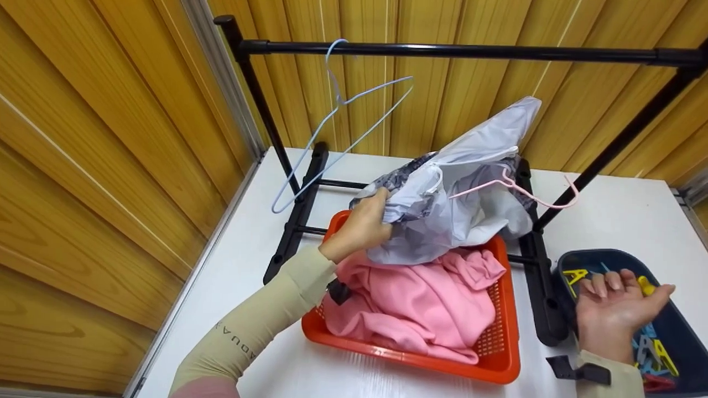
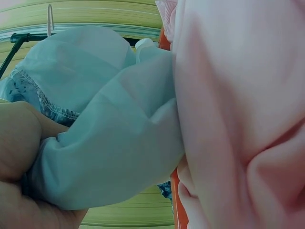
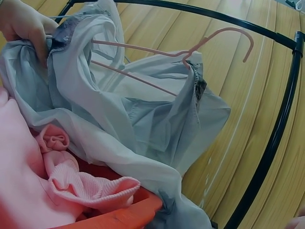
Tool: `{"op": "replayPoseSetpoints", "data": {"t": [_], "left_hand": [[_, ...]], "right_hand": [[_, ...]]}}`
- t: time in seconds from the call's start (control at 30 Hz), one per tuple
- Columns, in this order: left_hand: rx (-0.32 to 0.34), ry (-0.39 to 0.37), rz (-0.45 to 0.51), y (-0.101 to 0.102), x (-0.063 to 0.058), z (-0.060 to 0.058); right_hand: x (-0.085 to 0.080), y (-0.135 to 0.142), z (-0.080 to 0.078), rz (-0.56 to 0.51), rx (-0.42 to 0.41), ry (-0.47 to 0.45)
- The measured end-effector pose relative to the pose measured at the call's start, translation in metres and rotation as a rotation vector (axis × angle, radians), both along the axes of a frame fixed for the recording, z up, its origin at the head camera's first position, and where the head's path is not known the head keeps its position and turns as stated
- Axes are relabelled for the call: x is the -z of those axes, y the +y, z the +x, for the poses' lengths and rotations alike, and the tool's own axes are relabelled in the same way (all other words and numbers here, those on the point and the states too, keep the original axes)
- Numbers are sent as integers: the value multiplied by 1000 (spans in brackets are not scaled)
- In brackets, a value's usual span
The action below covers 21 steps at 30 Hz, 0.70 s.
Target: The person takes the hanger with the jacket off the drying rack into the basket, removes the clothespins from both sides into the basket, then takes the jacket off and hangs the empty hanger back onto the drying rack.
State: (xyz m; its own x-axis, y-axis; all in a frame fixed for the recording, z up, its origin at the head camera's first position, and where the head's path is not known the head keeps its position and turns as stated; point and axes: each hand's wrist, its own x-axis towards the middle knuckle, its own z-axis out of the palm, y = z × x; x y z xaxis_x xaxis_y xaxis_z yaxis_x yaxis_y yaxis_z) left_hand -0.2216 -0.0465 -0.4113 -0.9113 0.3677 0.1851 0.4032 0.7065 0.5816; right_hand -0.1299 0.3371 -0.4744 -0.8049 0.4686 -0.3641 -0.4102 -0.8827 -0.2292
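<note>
My left hand (image 1: 362, 224) grips the gathered edge of a whitish-grey garment (image 1: 406, 249) with dark patterned parts. A pink hanger (image 3: 138, 48) runs inside the garment, its hook sticking out to the right; in the right wrist view the left hand holds the hanger's far end through the cloth. The garment hangs over the back of a red basket (image 1: 409, 360), above a pink garment (image 1: 409, 298) lying in it. Palm up with loosely bent fingers, my right hand (image 1: 614, 312) is over a dark blue bin (image 1: 686, 326), holding nothing.
A black rack has a top bar (image 1: 470, 51), posts and feet around the basket. From that bar hangs a bare light-blue hanger (image 1: 379, 89) at the left. Several coloured clothespins (image 1: 665, 356) lie in the bin. Wood-panelled walls (image 1: 99, 138) stand behind and at left.
</note>
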Motion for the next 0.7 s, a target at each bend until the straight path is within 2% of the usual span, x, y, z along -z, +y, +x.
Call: {"op": "replayPoseSetpoints", "data": {"t": [0.17, 0.23, 0.33, 0.53, 0.7], "left_hand": [[1, -10, 4, -3, 0, 0], [6, -6, 6, -4, -1, 0], [12, 4, 5, -5, -1, -1], [14, 17, -14, -6, -3, -2], [20, 29, -23, -6, -4, -2]], "right_hand": [[-3, -1, 0, 17, -69, 12], [-7, -2, -1, 37, -122, 44], [-15, -7, -2, 126, -214, 115], [-34, -28, -5, 490, -360, 255], [-55, -46, -4, 823, -415, 292]]}}
